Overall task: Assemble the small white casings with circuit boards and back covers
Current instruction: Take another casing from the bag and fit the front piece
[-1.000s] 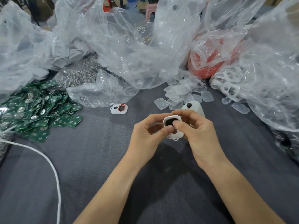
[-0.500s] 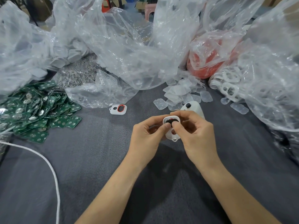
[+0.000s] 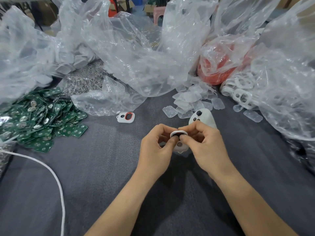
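Left hand [image 3: 156, 150] and right hand [image 3: 207, 149] both pinch one small white casing [image 3: 182, 147] above the grey cloth [image 3: 102, 167]

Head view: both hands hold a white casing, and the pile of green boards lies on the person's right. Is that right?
Not quite. The head view shows the boards piled on the person's left, not the right. The rest stands: the left hand and right hand both hold the casing.
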{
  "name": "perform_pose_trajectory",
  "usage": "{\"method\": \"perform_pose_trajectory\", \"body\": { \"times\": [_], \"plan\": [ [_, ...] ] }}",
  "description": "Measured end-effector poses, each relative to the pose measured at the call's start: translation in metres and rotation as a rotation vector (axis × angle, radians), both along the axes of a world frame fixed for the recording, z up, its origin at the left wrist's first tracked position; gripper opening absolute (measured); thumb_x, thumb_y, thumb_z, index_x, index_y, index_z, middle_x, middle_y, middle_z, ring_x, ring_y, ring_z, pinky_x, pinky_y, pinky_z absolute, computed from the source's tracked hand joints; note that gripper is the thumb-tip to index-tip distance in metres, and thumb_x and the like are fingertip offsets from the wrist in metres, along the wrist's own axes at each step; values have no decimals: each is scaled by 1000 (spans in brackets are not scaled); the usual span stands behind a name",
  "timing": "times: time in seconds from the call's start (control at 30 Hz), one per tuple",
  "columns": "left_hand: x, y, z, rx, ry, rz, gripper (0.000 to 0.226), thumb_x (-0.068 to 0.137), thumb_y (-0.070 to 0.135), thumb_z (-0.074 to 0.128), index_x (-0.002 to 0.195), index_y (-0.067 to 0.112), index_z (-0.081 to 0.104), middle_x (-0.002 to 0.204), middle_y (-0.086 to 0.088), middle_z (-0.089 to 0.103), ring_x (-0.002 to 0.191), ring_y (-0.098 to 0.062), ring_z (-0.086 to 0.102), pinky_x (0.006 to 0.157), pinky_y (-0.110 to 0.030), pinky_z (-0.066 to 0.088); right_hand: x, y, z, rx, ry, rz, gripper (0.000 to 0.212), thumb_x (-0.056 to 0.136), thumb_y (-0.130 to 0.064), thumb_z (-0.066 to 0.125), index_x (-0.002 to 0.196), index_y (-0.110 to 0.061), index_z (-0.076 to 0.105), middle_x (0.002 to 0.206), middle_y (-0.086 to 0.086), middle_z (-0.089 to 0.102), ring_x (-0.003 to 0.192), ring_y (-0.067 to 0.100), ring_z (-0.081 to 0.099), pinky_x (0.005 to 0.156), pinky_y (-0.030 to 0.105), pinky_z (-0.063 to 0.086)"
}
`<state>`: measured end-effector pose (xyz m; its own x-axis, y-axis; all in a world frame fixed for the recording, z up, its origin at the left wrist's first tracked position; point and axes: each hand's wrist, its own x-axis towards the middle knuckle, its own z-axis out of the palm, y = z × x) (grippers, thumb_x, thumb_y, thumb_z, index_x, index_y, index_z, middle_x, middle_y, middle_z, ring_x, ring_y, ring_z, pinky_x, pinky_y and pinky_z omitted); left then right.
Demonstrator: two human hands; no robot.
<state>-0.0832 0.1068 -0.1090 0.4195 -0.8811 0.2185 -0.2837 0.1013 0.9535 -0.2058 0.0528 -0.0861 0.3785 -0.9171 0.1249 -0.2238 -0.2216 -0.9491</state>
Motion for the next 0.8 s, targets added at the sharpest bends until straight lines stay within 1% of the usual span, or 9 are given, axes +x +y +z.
{"method": "perform_pose_trajectory", "body": {
  "times": [0.13,0.2,0.27,0.3,0.4,0.43,0.57,0.67,0.8],
  "plan": [
    [4,-2,1,73,51,-61,22,89,2,61,84,23,66,78,6,70,77,-12,68,72,-28,53,1,-1,-2,27,14,29,17,82,-6,70,81,-22,70,72,-10,71,69,4,66,65,16,52],
    [9,-2,1,111,58,-73,19,91,7,62,83,24,66,77,6,70,76,-13,67,73,-34,55,3,0,-4,13,20,28,16,82,-5,70,80,-21,69,72,-9,70,67,3,65,62,13,49],
    [11,-3,2,144,48,-84,19,91,8,62,83,24,67,78,1,71,78,-21,69,76,-43,56,6,1,-6,3,27,29,17,81,-1,70,78,-18,69,69,-7,69,63,1,62,60,11,46],
    [11,-3,2,157,28,-86,20,91,7,62,83,24,67,78,1,71,79,-22,69,76,-44,56,7,1,-7,-8,41,26,18,80,1,69,77,-17,69,66,-7,68,60,0,60,59,10,45],
    [9,-2,1,157,-62,-67,23,91,4,61,81,24,64,72,7,67,69,-6,63,66,-25,51,7,0,-8,-41,97,15,19,79,4,68,75,-14,68,62,-7,65,57,-2,56,57,10,44],
    [8,-2,2,158,-66,-64,23,90,4,61,80,24,63,71,8,66,66,-5,61,64,-21,48,7,0,-8,-47,110,16,18,78,4,68,75,-14,68,62,-7,65,57,-1,57,57,11,44],
    [4,1,4,148,-114,-46,29,88,-1,61,76,26,58,68,7,64,61,-3,57,58,-16,43,6,0,-8,-61,128,13,16,79,4,67,75,-11,66,63,-2,64,59,5,58,58,19,49],
    [2,2,4,119,-137,-29,31,88,-1,60,77,27,57,70,7,64,61,-1,56,58,-14,42,7,1,-8,-93,137,13,16,80,4,66,76,-12,66,65,-4,65,62,3,60,58,16,48],
    [5,1,4,94,-112,-25,31,90,-1,59,82,29,59,77,11,66,70,0,61,64,-11,43,8,3,-9,-134,95,-19,18,82,1,67,79,-16,67,71,-9,68,68,0,63,61,10,47]
  ]
}}
